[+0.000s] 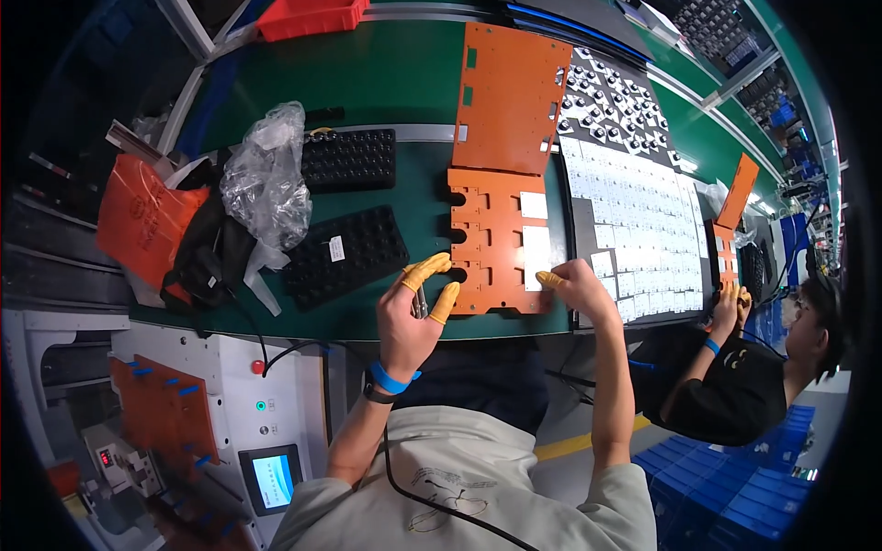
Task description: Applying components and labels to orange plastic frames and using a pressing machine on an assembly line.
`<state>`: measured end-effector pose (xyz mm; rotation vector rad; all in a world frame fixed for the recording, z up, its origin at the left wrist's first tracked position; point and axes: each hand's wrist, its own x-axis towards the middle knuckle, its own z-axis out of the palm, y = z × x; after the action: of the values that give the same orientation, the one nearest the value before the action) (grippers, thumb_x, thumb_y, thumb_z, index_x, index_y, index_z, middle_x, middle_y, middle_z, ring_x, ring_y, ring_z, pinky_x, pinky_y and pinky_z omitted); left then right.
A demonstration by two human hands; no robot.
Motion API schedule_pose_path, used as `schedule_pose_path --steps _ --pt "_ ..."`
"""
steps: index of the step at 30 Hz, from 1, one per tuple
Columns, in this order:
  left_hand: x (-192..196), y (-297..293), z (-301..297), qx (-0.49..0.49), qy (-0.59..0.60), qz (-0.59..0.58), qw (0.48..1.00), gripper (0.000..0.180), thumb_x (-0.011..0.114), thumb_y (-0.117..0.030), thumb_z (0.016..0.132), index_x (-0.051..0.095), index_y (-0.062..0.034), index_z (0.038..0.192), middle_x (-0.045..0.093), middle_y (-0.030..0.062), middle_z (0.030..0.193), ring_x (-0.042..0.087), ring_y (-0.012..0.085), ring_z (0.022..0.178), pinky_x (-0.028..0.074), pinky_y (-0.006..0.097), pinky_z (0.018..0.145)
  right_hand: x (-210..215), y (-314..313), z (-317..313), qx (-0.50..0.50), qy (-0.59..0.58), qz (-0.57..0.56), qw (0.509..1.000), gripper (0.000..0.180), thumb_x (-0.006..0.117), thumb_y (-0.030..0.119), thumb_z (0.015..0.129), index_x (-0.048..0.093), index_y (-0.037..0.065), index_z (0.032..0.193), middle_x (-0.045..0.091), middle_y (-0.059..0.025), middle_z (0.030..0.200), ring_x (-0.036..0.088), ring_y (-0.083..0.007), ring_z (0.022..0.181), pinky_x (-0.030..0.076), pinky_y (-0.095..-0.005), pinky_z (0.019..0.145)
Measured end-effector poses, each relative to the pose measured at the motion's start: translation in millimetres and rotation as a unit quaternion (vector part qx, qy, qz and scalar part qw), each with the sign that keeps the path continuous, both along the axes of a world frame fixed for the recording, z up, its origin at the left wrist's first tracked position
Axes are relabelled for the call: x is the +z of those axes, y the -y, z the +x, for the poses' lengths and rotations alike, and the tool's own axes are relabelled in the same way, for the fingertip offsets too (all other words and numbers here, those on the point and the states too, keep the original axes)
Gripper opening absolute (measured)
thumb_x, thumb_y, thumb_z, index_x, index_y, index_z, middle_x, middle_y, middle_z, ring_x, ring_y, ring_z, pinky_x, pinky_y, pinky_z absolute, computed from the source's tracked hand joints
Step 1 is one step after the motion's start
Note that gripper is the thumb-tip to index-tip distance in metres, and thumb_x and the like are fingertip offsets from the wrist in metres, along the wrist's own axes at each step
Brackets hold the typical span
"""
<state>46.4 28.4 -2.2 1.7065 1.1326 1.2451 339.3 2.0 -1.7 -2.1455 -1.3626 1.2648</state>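
An orange fixture lies open on the green bench, its lower plate [473, 211] flat and its lid [510, 96] hinged back. White boards [533, 205] sit along the right side of the lower plate. My left hand [410, 321], in yellow finger cots, is at the plate's lower left corner, by a round notch. Slim metal tweezers [420, 304] are held within its fingers; thumb and forefinger tips stand apart. My right hand [585, 292] is closed at the lower right edge of a white board [536, 253], one cotted fingertip on it. Its other fingertips are hidden.
Two black trays [354, 158] [344, 257] and crumpled clear plastic [266, 179] lie left. A sheet of white boards [634, 234] and rows of small black-centred parts [611, 101] lie right. A co-worker [749, 367] works at another orange fixture [726, 253]. A machine with a screen [271, 477] stands lower left.
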Motion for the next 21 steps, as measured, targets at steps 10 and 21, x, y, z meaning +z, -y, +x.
schedule_pose_path --steps 10,21 --pt "-9.7 -2.8 2.6 -0.230 0.400 -0.513 0.724 0.073 0.028 -0.064 0.104 0.058 -0.0064 0.136 0.072 0.0059 0.102 0.066 0.0140 0.076 0.056 0.030 0.072 53.8 1.1 -108.7 0.210 0.127 0.426 0.871 0.029 0.083 0.016 0.070 0.068 0.002 0.091 0.066 -0.0123 0.093 0.065 -0.0333 0.082 0.054 -0.0421 0.071" --pt "-7.6 1.5 -21.8 -0.154 0.407 -0.477 0.764 0.060 0.035 -0.057 0.107 0.056 -0.0093 0.136 0.070 0.0037 0.108 0.069 0.0132 0.087 0.057 0.029 0.072 51.1 -32.8 -149.1 0.341 0.054 0.338 0.876 0.052 0.093 0.024 0.064 0.065 0.000 0.101 0.061 -0.0137 0.096 0.064 -0.0354 0.094 0.055 -0.0457 0.091"
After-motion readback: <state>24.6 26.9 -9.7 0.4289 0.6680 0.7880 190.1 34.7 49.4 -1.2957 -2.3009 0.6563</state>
